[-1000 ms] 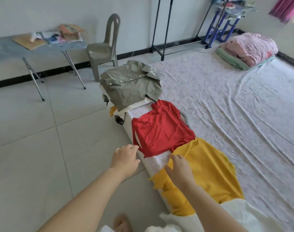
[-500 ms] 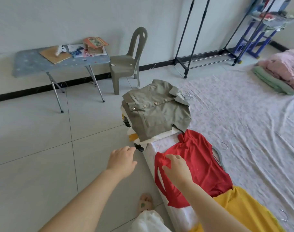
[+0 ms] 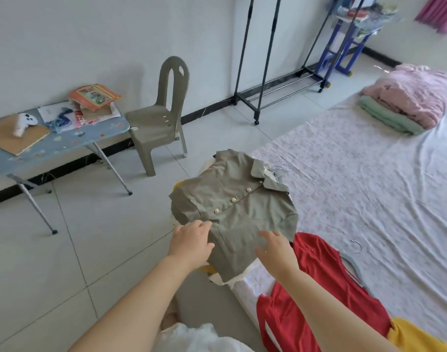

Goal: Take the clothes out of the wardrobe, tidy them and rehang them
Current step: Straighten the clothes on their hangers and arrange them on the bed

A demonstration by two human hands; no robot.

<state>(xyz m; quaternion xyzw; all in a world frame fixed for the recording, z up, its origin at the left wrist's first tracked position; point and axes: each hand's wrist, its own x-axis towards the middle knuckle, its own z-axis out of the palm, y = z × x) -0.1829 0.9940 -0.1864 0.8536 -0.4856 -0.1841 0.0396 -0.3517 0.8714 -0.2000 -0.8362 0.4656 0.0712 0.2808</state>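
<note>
An olive button-up shirt (image 3: 240, 207) lies on top of a pile of clothes at the mattress's near corner. My left hand (image 3: 190, 243) hovers over its lower left hem with fingers spread and relaxed, holding nothing. My right hand (image 3: 275, 250) reaches over the shirt's lower right edge, fingers loose and empty. A red garment (image 3: 316, 301) on a grey hanger (image 3: 353, 269) lies just right of my right arm. A yellow garment (image 3: 410, 339) shows at the bottom right. Wire hanger hooks (image 3: 280, 167) stick out by the shirt collar. The empty black clothes rack (image 3: 263, 80) stands against the far wall.
A grey plastic chair (image 3: 164, 118) and a blue folding table (image 3: 64, 141) with books and a white controller stand at the left wall. The patterned mattress sheet (image 3: 369, 186) spreads right, with folded pink and green bedding (image 3: 410, 97) at its far end. A blue shelf stand (image 3: 344, 47) is behind.
My view and both hands moved up from the yellow and red garments to the olive shirt. My right hand let go of the red garment's edge.
</note>
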